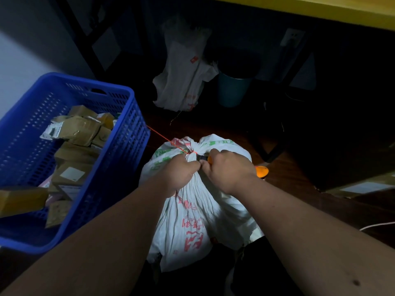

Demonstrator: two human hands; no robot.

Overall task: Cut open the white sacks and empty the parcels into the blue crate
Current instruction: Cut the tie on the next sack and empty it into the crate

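My left hand [181, 172] grips the gathered neck of the white sack [198, 212], dead centre on the floor. My right hand [227, 170] is curled round an orange-handled cutter [261, 171], its tip at the red string [168, 141] tying the neck. Blue crate [119, 167] at 9 o'clock, partly filled with brown parcels [79, 129]. Second white sack [183, 77] at 12 o'clock.

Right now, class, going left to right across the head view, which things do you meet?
Blue crate → left hand → right hand → orange cutter.
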